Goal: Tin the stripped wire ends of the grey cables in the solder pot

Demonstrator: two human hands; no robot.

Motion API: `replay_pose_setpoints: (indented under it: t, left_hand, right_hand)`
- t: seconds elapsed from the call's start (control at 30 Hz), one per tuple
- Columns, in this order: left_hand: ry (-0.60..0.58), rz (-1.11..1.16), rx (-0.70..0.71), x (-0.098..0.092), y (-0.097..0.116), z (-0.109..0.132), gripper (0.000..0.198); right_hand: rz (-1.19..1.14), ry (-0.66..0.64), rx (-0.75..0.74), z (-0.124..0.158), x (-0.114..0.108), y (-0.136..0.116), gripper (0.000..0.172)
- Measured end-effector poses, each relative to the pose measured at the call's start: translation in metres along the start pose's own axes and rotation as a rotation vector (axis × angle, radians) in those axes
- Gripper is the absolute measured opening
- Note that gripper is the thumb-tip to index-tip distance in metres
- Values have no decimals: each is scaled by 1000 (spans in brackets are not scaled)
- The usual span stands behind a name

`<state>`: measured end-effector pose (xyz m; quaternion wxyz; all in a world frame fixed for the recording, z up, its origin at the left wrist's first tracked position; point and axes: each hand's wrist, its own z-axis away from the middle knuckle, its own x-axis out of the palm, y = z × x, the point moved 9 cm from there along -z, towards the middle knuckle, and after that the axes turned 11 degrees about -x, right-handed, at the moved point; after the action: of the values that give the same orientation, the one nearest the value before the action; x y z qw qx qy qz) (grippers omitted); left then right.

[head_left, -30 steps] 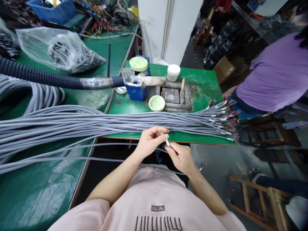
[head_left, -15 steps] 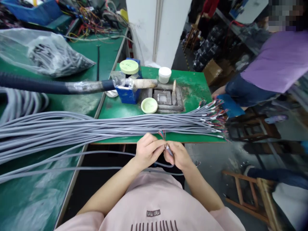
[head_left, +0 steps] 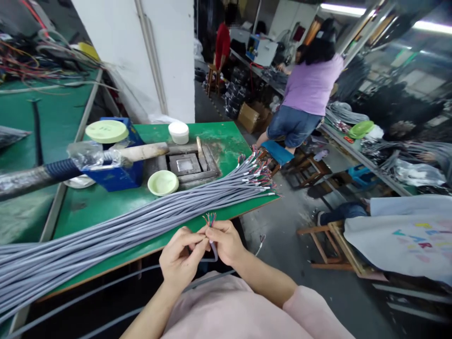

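My left hand (head_left: 181,254) is closed, its fingertips pinched at the stripped end of a grey cable (head_left: 213,252). Thin coloured wires (head_left: 210,218) fan upward out of the cable end, above my fingertips. My right hand (head_left: 226,241) is closed round the same cable end, touching my left fingertips. The cable bends down below the hands. Just beyond them, a thick bundle of grey cables (head_left: 155,207) lies across the green table, its coloured wire ends at the right corner.
A square metal pot (head_left: 184,165), a pale green dish (head_left: 163,182), a white tub (head_left: 179,133) and a blue box (head_left: 118,176) with a hose nozzle (head_left: 144,151) stand beyond the bundle. A person in purple (head_left: 307,87) stands farther back; a wooden stool (head_left: 335,245) is at right.
The view has swung toward the right, so the table things sit farther left and more of the room shows. Both hands still hold the cable end, with the coloured wires now more spread.
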<state>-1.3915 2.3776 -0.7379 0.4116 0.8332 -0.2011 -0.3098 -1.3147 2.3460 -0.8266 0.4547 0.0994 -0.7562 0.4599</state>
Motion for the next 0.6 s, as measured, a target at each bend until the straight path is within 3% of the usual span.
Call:
replay_pose_setpoints:
  t: [0.13, 0.27, 0.4, 0.6]
  left_hand:
    - [19, 398, -379, 7, -35, 0, 6]
    - [98, 563, -585, 6, -54, 2, 13]
    - [141, 589, -637, 1, -60, 4, 16]
    - [120, 556, -540, -4, -59, 4, 15]
  right_hand:
    - [204, -32, -225, -3, -1, -22, 25]
    - [567, -29, -447, 0, 0, -46, 21]
    - [810, -112, -598, 4, 13, -60, 20]
    - [802, -155, -557, -3, 22, -58, 25]
